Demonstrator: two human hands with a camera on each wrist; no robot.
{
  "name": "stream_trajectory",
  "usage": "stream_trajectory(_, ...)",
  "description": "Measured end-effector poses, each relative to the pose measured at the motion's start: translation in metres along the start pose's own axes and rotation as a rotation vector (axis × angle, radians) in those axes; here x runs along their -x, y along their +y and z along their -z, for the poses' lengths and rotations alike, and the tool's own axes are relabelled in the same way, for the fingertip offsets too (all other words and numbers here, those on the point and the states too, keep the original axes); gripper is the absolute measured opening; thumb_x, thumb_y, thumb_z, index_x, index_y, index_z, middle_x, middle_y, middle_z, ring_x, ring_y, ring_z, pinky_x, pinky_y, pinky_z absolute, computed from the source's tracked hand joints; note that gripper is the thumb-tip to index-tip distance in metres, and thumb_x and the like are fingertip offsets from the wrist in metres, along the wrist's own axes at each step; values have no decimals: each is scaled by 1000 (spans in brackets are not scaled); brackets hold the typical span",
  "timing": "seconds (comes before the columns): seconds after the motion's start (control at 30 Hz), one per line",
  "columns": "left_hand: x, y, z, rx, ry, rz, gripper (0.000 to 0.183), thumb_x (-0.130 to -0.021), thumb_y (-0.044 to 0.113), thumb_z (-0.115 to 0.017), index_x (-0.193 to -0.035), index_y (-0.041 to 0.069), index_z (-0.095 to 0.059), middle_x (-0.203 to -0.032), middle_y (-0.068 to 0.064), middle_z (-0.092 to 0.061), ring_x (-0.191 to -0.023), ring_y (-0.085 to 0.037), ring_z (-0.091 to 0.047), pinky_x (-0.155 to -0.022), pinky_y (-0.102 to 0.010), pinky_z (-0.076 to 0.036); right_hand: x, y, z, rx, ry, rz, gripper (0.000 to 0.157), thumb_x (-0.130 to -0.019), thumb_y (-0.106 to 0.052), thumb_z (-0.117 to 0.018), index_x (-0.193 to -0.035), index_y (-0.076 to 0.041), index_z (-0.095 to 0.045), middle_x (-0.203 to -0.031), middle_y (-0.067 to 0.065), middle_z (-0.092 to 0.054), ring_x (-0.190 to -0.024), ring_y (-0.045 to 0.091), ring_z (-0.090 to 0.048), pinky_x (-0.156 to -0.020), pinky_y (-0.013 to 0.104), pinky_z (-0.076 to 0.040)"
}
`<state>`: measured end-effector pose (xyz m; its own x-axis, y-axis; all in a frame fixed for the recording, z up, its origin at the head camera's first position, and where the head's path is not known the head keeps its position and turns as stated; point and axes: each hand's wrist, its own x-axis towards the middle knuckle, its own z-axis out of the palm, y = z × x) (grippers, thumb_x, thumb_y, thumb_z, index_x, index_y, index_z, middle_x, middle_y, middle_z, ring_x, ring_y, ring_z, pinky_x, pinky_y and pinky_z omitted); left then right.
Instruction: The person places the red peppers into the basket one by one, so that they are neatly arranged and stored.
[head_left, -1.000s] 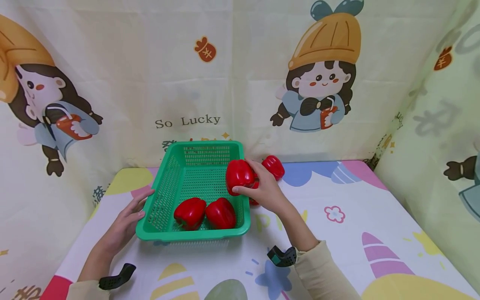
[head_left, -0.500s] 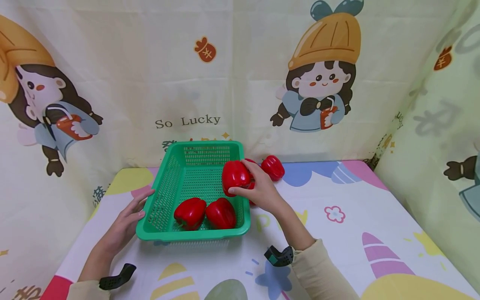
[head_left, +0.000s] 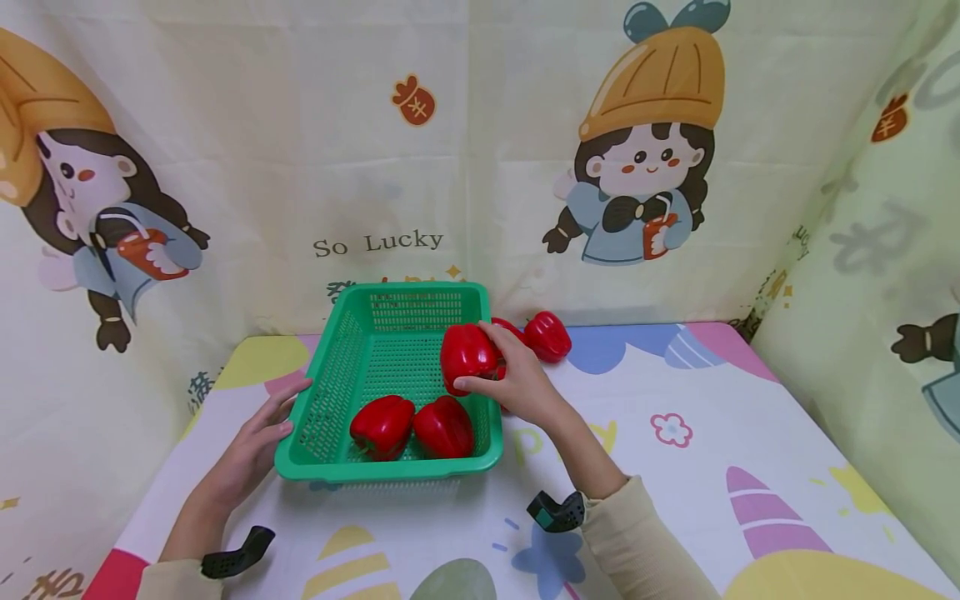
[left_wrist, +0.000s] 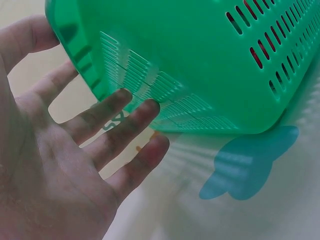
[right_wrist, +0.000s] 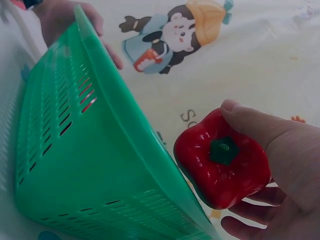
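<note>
Before a cartoon-printed backdrop (head_left: 495,167), a brightly patterned tabletop (head_left: 675,492) is occupied by a green plastic basket (head_left: 390,472). Its left rim is touched by the left hand (head_left: 250,450), whose fingers are extended and spread rather than wrapped around it; with support that light, the basket could be shifted if its right rim were bumped. By the right hand (head_left: 527,383), thumb set against fingers, a red bell pepper (head_left: 467,354) is gripped above the basket's right side; whether the rim is brushed cannot be told. Two red peppers (head_left: 444,429) are seen side by side at the basket's near end, and could be struck if the grip were loosened too high. Outside the right wall, another pepper (head_left: 548,337) is seen near the backdrop, beside a partly hidden one (head_left: 513,327); these could be nudged by a careless sweep of the wrist. Toward the right wrist camera, a small green stem (right_wrist: 224,151) is turned, ringed by glossy skin from which fingertips might be slipped.
</note>
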<state>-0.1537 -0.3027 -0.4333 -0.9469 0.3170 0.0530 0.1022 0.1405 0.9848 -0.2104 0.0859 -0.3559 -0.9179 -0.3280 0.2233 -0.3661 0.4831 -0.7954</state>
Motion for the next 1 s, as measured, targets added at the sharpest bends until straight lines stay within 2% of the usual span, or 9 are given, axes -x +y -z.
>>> stream_trajectory(0.43,0,-2,1,6,-14,-18,52,-104,21,-30,-155,21,-18,-158,0,-18,-124,10,-39,-93,-16,-42,-2,3,-2,1,-9,-15,87,-75,-31,-82,-148,-23,-36,-144,1,-44,-128,25,-47,-83,43,-57)
stream_trajectory(0.8,0,2,-1,27,-20,-27,52,-104,20,-29,-155,20,-17,-151,14,-24,-124,10,-40,-92,-17,-43,-5,4,-2,4,-24,-7,87,-75,-31,-81,-149,-21,-36,-143,2,-46,-127,24,-48,-83,42,-57)
stream_trajectory(1.0,0,1,-1,30,-18,-20,52,-104,21,-29,-155,20,-17,-153,11,-23,-124,10,-40,-92,-17,-43,-8,6,-4,25,-29,11,87,-75,-32,-81,-149,-20,-36,-143,3,-46,-127,24,-48,-84,42,-56)
